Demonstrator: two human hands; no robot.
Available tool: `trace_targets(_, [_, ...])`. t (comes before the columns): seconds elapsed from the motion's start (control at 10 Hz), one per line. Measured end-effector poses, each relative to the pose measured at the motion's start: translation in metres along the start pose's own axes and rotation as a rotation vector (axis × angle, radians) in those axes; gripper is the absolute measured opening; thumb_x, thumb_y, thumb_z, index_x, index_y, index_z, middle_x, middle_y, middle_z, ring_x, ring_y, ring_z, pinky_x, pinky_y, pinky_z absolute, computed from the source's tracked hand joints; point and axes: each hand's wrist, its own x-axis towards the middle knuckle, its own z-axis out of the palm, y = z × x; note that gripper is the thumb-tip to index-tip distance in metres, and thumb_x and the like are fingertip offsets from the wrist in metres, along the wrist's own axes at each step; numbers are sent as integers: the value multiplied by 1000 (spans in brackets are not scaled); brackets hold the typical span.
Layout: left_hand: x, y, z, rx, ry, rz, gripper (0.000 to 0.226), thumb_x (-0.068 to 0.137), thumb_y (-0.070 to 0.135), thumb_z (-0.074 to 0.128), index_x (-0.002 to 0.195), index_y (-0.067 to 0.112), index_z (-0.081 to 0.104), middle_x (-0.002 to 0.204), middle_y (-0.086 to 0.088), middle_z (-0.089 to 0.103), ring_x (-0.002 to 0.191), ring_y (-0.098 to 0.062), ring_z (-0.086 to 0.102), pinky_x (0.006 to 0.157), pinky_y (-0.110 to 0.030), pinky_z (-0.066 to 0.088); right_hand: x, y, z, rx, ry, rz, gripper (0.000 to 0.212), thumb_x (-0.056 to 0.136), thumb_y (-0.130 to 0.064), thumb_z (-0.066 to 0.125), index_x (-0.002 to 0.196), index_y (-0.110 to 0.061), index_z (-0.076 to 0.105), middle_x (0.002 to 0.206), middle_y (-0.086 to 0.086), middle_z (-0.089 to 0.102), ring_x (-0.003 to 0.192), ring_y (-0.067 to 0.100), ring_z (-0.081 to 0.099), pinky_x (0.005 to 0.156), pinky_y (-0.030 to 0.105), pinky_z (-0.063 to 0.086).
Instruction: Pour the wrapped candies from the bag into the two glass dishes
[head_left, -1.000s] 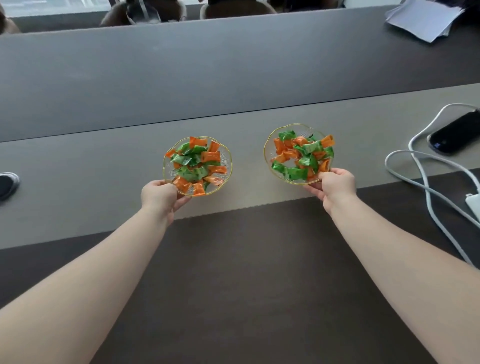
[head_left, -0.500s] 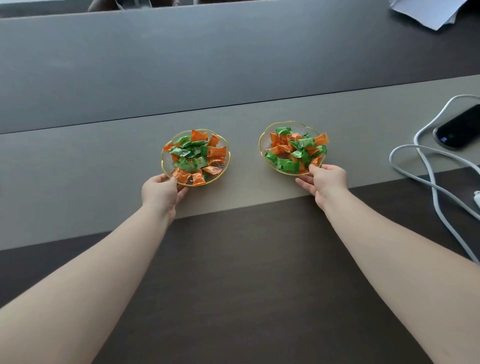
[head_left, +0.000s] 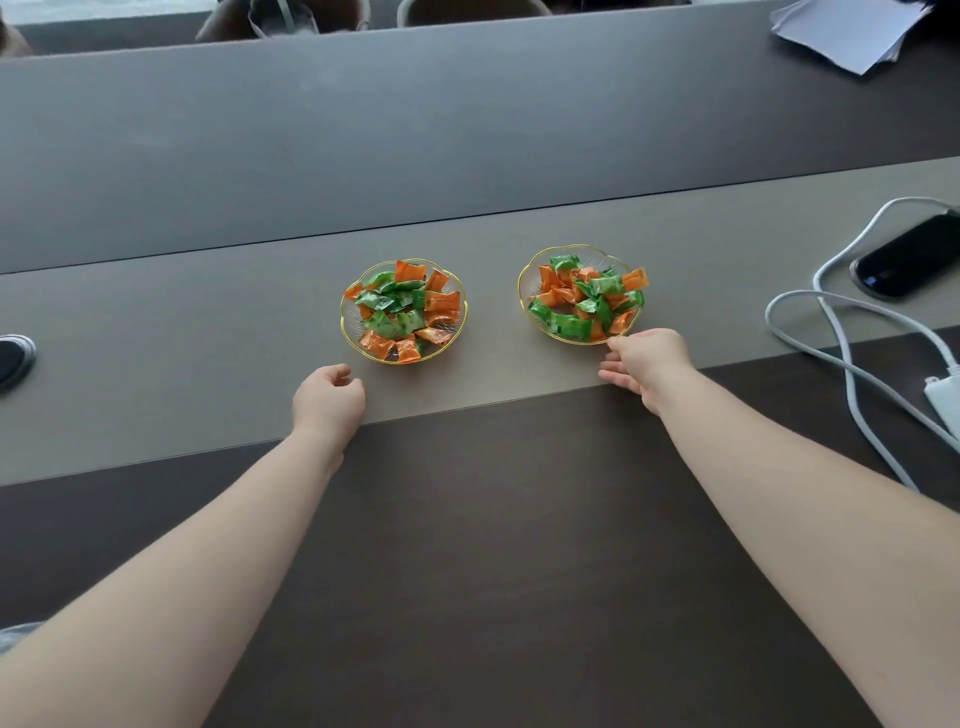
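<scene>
Two gold-rimmed glass dishes stand side by side on the light grey strip of the table. The left dish (head_left: 347, 328) and the right dish (head_left: 522, 285) each hold a heap of orange and green wrapped candies (head_left: 396, 307). My left hand (head_left: 327, 397) hovers just below the left dish, fingers loosely curled, touching nothing. The thumb tip of my right hand (head_left: 647, 361) is at the near rim of the right dish, fingers spread and holding nothing. A scrap of clear plastic (head_left: 15, 635) shows at the bottom left corner; I cannot tell if it is the bag.
A black phone (head_left: 911, 257) and white cables (head_left: 841, 343) with a charger (head_left: 948, 400) lie at the right. A dark object (head_left: 13, 356) sits at the left edge. White papers (head_left: 847, 31) lie at the back right, behind a grey partition (head_left: 415, 130).
Both dishes were set down on the table. My left hand let go of its dish and drew back; my right hand opened at the right dish's rim.
</scene>
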Motion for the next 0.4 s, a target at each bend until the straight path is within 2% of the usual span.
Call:
trace_targets(0.1, [-15, -11, -7, 134, -24, 59, 43, 88, 17, 47, 130, 9, 49, 133, -9, 56, 121, -26, 51, 100, -35, 41, -26, 2, -9, -64, -35, -4, 34, 91, -2, 55, 124, 6, 51, 121, 27, 60, 104, 34, 64, 80, 37, 56])
trace_targets(0.2, [-30, -21, -15, 299, -89, 90, 47, 89, 20, 47, 135, 11, 44, 139, -10, 51, 129, -26, 46, 108, -38, 36, -65, 2, -29, -195, -114, -84, 28, 91, -8, 55, 117, 3, 57, 110, 22, 65, 93, 28, 66, 80, 36, 56])
trace_targets(0.3, [-53, -30, -23, 534, -159, 164, 51, 90, 24, 44, 140, 13, 36, 150, -6, 37, 139, -24, 32, 113, -39, 29, -127, 0, -64, -411, -192, -343, 14, 90, -13, 59, 102, -11, 66, 99, 14, 71, 91, 25, 69, 83, 40, 57])
trace_targets(0.4, [-71, -46, -27, 694, -236, 247, 55, 92, 28, 41, 144, 18, 26, 158, 1, 19, 145, -18, 17, 114, -41, 25, -192, -22, -119, -505, -123, -667, 12, 83, -32, 67, 94, -30, 71, 93, -2, 75, 92, 20, 71, 84, 37, 57])
